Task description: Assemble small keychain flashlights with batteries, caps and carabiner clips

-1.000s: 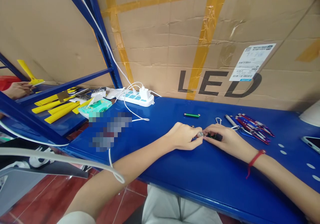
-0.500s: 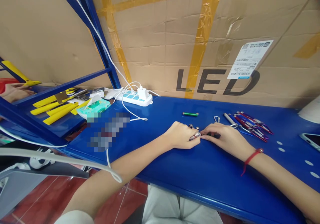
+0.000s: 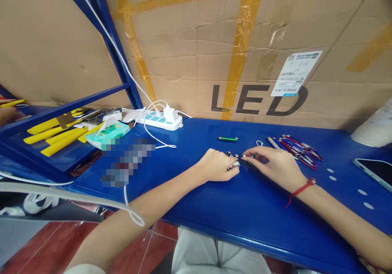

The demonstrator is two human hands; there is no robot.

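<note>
My left hand point(image 3: 218, 165) is closed around a short, shiny silver tube point(image 3: 233, 165), whose end shows at the curled fingers. Just to its right, my right hand point(image 3: 274, 161) pinches a tiny silvery piece point(image 3: 244, 157) between thumb and fingertips; its kind is too small to tell. The two hands are slightly apart. Small round metal parts point(image 3: 237, 156) lie on the blue table point(image 3: 220, 212) by the left knuckles. A dark green thing point(image 3: 251, 160) shows partly behind my right fingers. Beyond the hands lie a green metal tube point(image 3: 227, 139) and a silver carabiner point(image 3: 259, 143).
Several metallic pens point(image 3: 298, 149) lie in a pile right of the carabiner. At the far right are a phone point(image 3: 375, 172) and a white roll point(image 3: 372, 127). A power strip point(image 3: 162, 120), a tissue pack point(image 3: 108, 133) and yellow tubes point(image 3: 63, 141) occupy the left. A large cardboard box point(image 3: 183, 53) stands behind.
My right hand has drawn slightly back from the left, with a silvery piece now visible at its fingertips. The camera view has turned slightly right. My left hand keeps its hold on the tube.
</note>
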